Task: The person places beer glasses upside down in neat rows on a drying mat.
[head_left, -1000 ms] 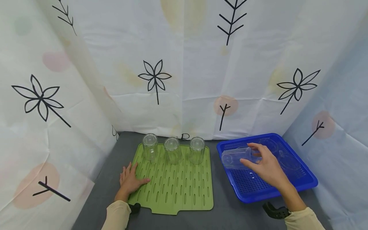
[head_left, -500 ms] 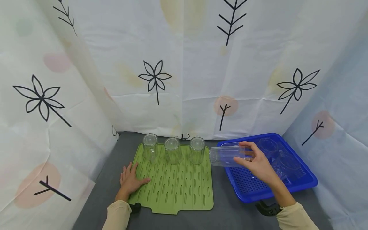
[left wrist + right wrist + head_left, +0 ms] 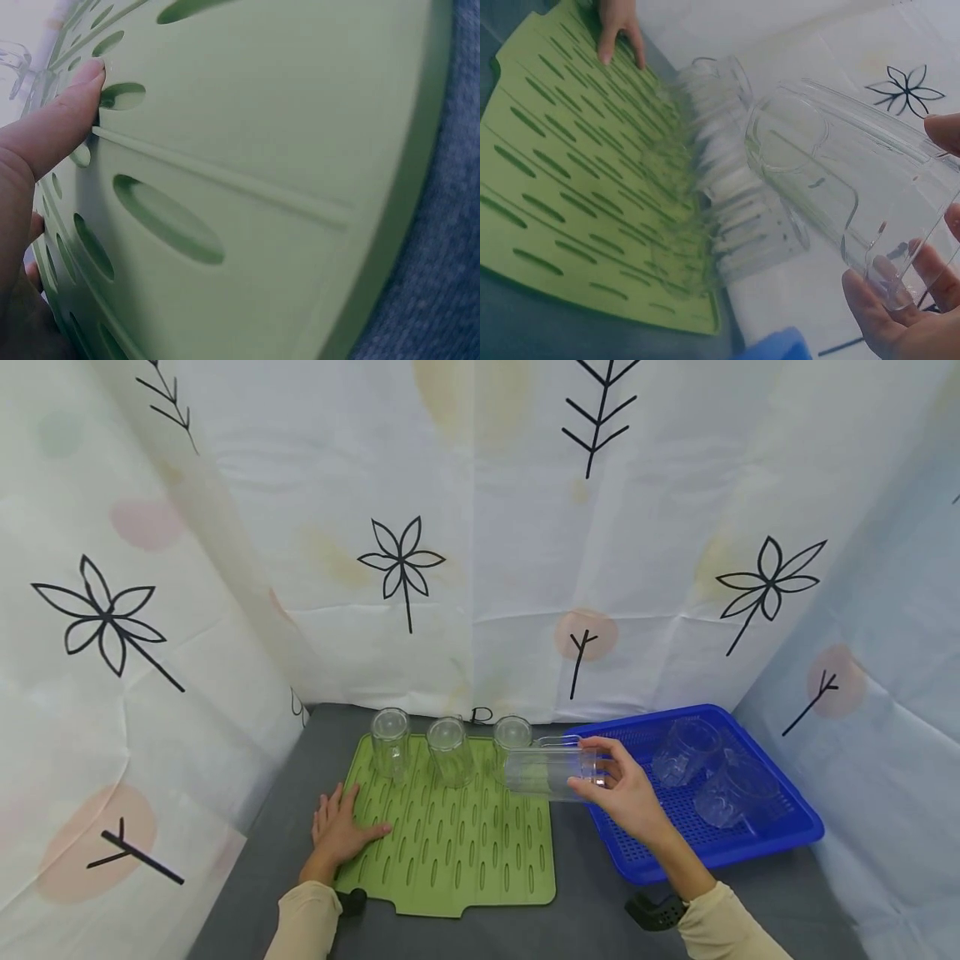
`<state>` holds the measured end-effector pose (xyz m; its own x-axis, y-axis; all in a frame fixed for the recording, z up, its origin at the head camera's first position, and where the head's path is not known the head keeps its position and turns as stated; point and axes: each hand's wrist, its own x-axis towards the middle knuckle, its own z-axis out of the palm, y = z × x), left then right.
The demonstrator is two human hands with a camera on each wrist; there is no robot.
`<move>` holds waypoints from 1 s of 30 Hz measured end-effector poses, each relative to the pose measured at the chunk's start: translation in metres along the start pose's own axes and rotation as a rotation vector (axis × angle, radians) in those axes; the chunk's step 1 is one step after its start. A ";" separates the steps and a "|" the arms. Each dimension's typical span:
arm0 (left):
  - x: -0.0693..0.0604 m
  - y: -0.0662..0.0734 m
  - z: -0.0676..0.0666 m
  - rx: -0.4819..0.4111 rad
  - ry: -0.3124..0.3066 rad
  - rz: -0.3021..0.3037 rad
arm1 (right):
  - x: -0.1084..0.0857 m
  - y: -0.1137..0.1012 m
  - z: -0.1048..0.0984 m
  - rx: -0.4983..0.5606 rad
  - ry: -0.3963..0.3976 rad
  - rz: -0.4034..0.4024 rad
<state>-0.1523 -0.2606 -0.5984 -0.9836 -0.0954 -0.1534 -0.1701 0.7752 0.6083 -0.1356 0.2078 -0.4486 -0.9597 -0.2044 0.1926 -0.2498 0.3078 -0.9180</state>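
Getting there: three clear glass mugs (image 3: 450, 753) upturned on the slotted green mat (image 3: 457, 852), right fingers (image 3: 611, 747) gripping a fourth mug (image 3: 543, 772), two more (image 3: 738, 789) in the blue plastic basket (image 3: 750, 855), left fingers (image 3: 349, 799) spread.

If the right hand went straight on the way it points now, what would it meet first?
Likely the rightmost upturned mug on the green mat, reached by the clear mug that the right hand holds; their depth gap is unclear.
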 end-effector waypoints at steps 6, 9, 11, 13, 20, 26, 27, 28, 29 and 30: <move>0.001 0.000 0.000 0.009 -0.021 -0.009 | 0.000 0.000 0.018 0.042 -0.044 -0.030; 0.003 -0.003 0.002 0.035 -0.044 -0.020 | 0.000 0.001 0.024 0.053 -0.060 -0.046; 0.004 -0.005 0.003 0.042 -0.048 -0.021 | 0.000 0.002 0.029 0.057 -0.069 -0.055; 0.005 -0.006 0.003 0.042 -0.045 -0.016 | 0.000 0.002 0.035 0.063 -0.080 -0.057; 0.006 -0.009 0.003 0.030 -0.044 -0.014 | 0.002 0.006 0.054 0.089 -0.099 -0.052; 0.004 -0.007 0.001 0.033 -0.052 -0.028 | 0.005 0.006 0.072 0.127 -0.130 -0.056; 0.004 -0.007 0.001 0.032 -0.051 -0.028 | 0.006 0.007 0.075 0.133 -0.135 -0.057; 0.003 -0.006 0.001 0.031 -0.045 -0.024 | 0.006 0.008 0.078 0.135 -0.140 -0.058; 0.003 -0.005 0.001 0.032 -0.040 -0.023 | 0.007 0.008 0.080 0.143 -0.143 -0.059; 0.003 -0.005 0.001 0.032 -0.037 -0.023 | 0.007 0.009 0.083 0.146 -0.146 -0.062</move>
<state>-0.1546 -0.2641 -0.6027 -0.9764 -0.0909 -0.1958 -0.1900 0.7928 0.5792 -0.1337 0.1322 -0.4841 -0.9117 -0.3548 0.2073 -0.2758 0.1545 -0.9487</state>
